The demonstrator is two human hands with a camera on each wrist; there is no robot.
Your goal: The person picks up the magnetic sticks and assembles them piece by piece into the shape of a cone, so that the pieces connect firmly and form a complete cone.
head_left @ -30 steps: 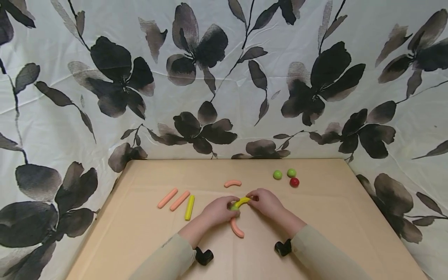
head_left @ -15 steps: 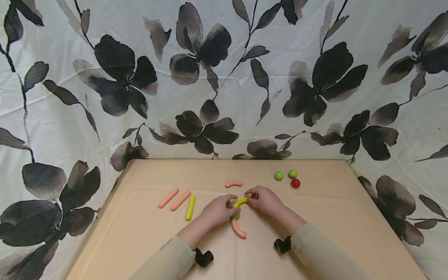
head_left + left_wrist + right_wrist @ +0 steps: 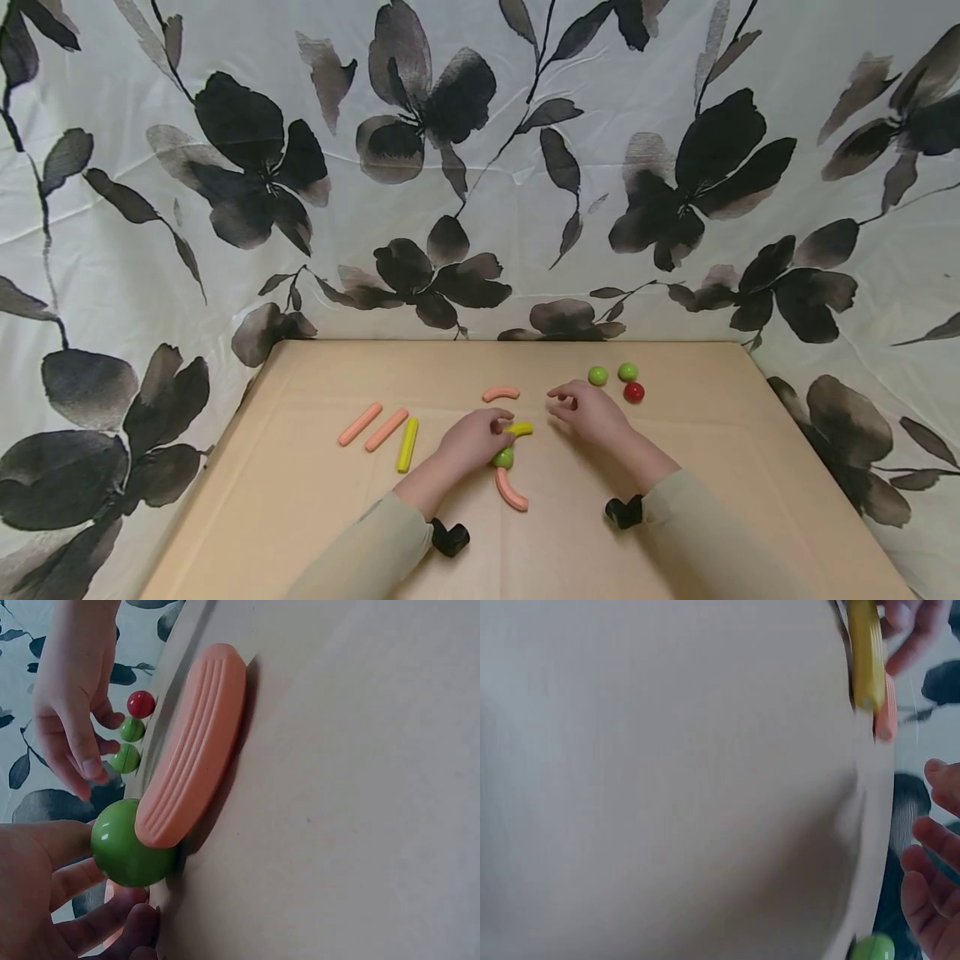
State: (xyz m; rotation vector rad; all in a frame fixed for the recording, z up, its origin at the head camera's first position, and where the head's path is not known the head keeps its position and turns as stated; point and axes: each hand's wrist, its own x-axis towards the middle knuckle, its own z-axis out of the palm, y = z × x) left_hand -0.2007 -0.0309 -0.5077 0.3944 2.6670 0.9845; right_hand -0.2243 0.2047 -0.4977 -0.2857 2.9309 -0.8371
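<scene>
My left hand (image 3: 472, 439) pinches a yellow curved stick (image 3: 522, 428) at its left part, which the fingers cover. Just in front of that stick lies a green ball (image 3: 504, 457), close by the left thumb. A pink-orange curved stick (image 3: 512, 492) with grooves extends from the ball toward me; in the left wrist view the ball (image 3: 124, 844) overlaps the fingers. My right hand (image 3: 592, 410) holds nothing, its fingers loosely bent above the board, nearest two green balls (image 3: 597, 376) and a red ball (image 3: 633, 392).
A small pink-orange curved stick (image 3: 500, 393) lies behind the left hand. On the left are two straight pink-orange sticks (image 3: 360, 423) and a straight yellow stick (image 3: 407, 445). All rest on a tan board (image 3: 300, 500), backed by a floral cloth (image 3: 337, 192).
My right hand has let go of the yellow curved stick and moved right, toward the loose balls. The left hand has shifted slightly up and right, uncovering the green ball.
</scene>
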